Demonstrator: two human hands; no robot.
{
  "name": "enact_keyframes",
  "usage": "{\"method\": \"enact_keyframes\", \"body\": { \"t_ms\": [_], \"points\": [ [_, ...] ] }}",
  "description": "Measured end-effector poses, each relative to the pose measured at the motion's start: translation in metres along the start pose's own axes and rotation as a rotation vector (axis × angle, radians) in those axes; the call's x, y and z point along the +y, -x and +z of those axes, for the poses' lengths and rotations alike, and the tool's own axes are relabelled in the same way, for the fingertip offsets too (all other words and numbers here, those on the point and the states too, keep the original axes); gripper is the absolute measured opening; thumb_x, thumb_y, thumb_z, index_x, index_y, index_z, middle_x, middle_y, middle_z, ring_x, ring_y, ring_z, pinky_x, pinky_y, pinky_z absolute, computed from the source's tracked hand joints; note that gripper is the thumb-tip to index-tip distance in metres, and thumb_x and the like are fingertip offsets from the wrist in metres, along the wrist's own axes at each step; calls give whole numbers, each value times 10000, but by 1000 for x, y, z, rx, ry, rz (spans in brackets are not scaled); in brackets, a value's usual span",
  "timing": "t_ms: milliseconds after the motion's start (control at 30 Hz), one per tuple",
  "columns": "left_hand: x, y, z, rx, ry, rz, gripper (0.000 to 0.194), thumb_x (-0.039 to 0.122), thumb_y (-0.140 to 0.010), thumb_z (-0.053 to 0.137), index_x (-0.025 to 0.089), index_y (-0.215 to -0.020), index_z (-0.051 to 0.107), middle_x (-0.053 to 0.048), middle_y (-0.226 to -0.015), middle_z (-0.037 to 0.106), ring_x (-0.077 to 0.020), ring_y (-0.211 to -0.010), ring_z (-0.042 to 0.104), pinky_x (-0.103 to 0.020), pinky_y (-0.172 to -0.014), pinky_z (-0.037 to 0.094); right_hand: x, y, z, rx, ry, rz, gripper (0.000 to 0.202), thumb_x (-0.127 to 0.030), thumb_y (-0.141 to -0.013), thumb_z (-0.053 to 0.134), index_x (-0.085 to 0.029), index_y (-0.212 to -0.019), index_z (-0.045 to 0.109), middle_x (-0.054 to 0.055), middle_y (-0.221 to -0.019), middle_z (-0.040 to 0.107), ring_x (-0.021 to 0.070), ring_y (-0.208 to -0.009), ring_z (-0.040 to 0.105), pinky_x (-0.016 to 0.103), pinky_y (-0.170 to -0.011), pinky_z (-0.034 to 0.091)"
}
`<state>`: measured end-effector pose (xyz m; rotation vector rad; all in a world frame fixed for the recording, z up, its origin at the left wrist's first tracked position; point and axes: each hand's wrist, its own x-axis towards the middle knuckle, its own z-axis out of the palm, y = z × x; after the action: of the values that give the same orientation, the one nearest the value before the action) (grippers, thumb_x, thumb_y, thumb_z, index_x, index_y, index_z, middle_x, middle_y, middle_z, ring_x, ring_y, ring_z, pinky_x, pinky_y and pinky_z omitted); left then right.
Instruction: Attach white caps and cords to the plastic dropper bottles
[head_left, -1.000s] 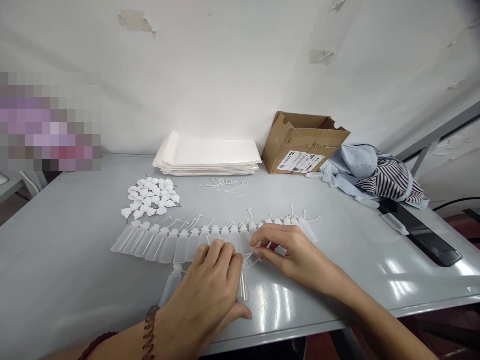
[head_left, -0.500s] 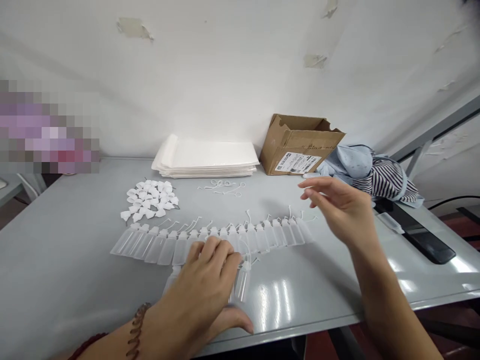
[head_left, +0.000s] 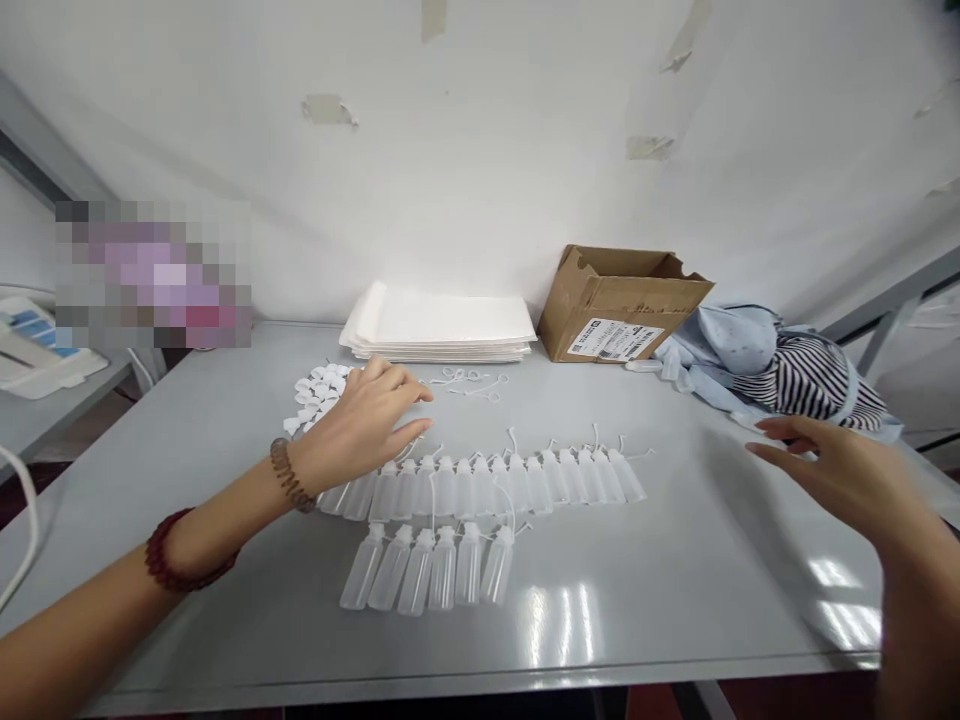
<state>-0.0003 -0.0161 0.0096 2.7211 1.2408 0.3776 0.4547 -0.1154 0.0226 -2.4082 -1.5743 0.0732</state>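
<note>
Head view: a smooth, glossy grey table [head_left: 637, 570] stretches to a painted wall. Towards its right end lies soft, rumpled cloth [head_left: 731, 335], pale blue with striped fabric; beside it stands an open, creased cardboard box [head_left: 622, 305], then a flat stack of white sheets [head_left: 442, 330]. The person's left hand [head_left: 409, 415] reaches over the table, thumb and fingers apart, partly covering the long back row's left end. The right hand [head_left: 780, 440] is near the cloth, its fingertips also apart; whether it touches the clear plastic piece there cannot be told. Translucent plastic bottles, slim with narrow necks, lie in 2 rows: a longer back row [head_left: 480, 490] and 6 in front [head_left: 444, 575]. Their necks point towards the wall, long axes running front to back, the front ones leaning slightly right. Smaller are the matte white caps [head_left: 315, 395], heaped beside the left hand; thinnest, the white looped straps [head_left: 480, 385].
</note>
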Motion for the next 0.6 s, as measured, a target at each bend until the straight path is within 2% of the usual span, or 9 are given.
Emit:
{"method": "enact_keyframes", "body": {
  "t_ms": [33, 133, 267, 400, 500, 600],
  "points": [
    [-4, -4, 3, -4, -16, 4, 271, 359, -892, 473, 163, -1008, 619, -84, -939, 588, -265, -942, 446, -440, -812, 383, 8, 2, 5, -24, -36, -39, 137, -296, -678, 713, -246, -786, 644, 128, -855, 702, 256, -722, 640, 367, -667, 429],
    [-12, -17, 11, 22, -53, 34, 247, 301, -889, 465, 161, -999, 637, -91, -936, 593, -267, -946, 440, -442, -823, 379, 23, 8, 20, -74, -119, -36, 135, -308, -707, 687, -250, -824, 654, 111, -821, 697, 228, -608, 628, 370, -672, 440],
    [-13, -43, 21, 53, -130, 72, 232, 263, -886, 475, 175, -992, 661, -91, -935, 601, -264, -939, 435, -413, -814, 379, 31, 17, 30, 45, -138, -21, 129, -329, -706, 664, -260, -814, 651, 79, -766, 676, 204, -614, 616, 343, -679, 432],
    [-10, -66, 28, 98, -220, 13, 250, 292, -867, 512, 139, -930, 700, -123, -924, 566, -298, -938, 411, -413, -760, 375, 43, 15, 28, 163, -105, 59, 301, -498, -616, 602, -252, -781, 653, 41, -701, 641, 221, -570, 598, 376, -658, 427],
    [-8, -75, 33, 110, -236, -6, 253, 300, -854, 534, 134, -844, 725, -123, -873, 542, -304, -917, 404, -419, -750, 362, 55, 12, 26, 228, -70, 83, 412, -571, -559, 513, -239, -757, 657, 36, -667, 624, 237, -544, 568, 396, -635, 421],
    [-7, -77, 38, 114, -244, -10, 263, 269, -855, 522, 135, -772, 733, -122, -848, 527, -305, -920, 400, -418, -755, 351, 62, 10, 23, 222, -49, 83, 394, -537, -549, 517, -238, -764, 657, 45, -687, 640, 245, -580, 566, 387, -636, 419]
  ]
}}
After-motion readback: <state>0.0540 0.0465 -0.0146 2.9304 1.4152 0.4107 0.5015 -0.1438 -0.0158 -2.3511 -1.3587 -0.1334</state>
